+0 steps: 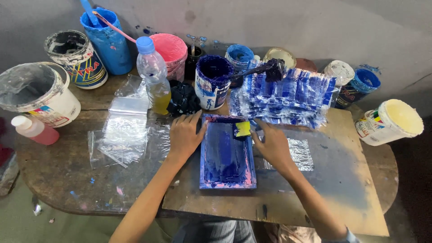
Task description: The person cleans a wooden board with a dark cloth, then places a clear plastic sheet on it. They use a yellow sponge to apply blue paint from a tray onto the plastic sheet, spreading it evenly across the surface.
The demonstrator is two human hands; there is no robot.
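A small blue-stained printing frame point(227, 184) lies on a wooden board point(315, 198) in front of me. My left hand point(185, 135) rests flat on the frame's left edge. My right hand point(271, 143) sits at the frame's right edge, fingers on a small yellow squeegee point(243, 128) smeared with blue ink at the frame's top. A clear plastic bag point(300, 154) lies on the board just right of my right hand. Behind it sits a spread of several blue-printed plastic bags point(288, 96).
A pile of clear plastic bags point(123, 130) lies left of the frame. Along the back stand paint tubs: dark blue point(212, 83), pink point(173, 51), blue point(108, 40), white point(42, 94), a yellow-topped one point(389, 121). A plastic bottle point(154, 76) and pink bottle point(33, 129) stand left.
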